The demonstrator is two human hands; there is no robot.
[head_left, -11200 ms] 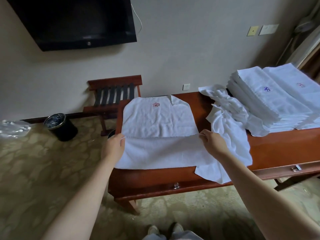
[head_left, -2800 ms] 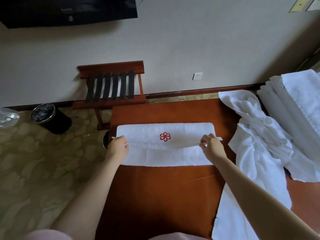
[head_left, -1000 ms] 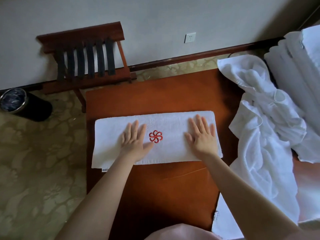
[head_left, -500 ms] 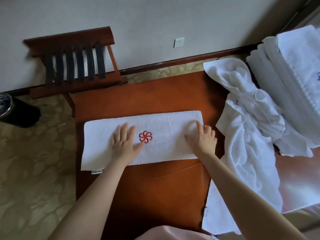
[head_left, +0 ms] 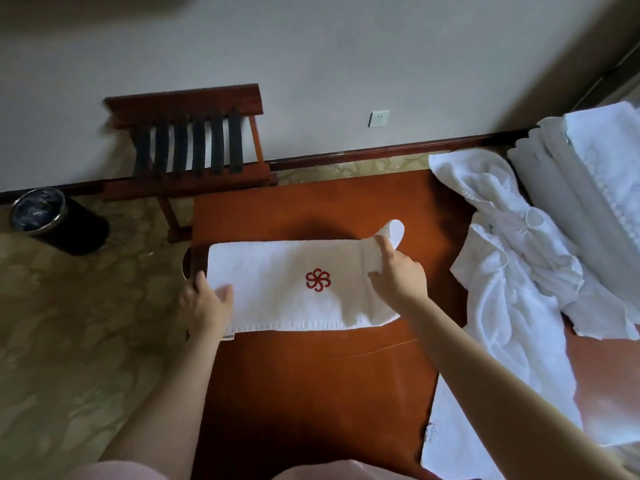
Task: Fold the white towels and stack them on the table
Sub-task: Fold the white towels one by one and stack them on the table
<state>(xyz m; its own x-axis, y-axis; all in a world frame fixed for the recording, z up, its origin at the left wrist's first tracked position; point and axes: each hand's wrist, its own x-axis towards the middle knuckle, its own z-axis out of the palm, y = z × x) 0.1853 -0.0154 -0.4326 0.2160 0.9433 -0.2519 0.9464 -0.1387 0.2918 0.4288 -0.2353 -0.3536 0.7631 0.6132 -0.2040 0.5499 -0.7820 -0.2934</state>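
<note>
Right hand (head_left: 398, 275) pinches towel (head_left: 273, 306) end right of logo (head_left: 318, 280), raised for fold; left hand (head_left: 207, 306) pinches end left of logo, anchoring.

The stack of folded towels (head_left: 588, 188) runs out past the right edge. The loose towel (head_left: 502, 306) hangs over the table (head_left: 311, 393) and is cut off at the bottom. Most fingers of the left hand (head_left: 206, 306) are out of sight at the end of the red-marked towel (head_left: 277, 292). The right hand (head_left: 398, 275) has its fingertips hidden in the lifted end. The tag (head_left: 227, 337) is too small to read.
</note>
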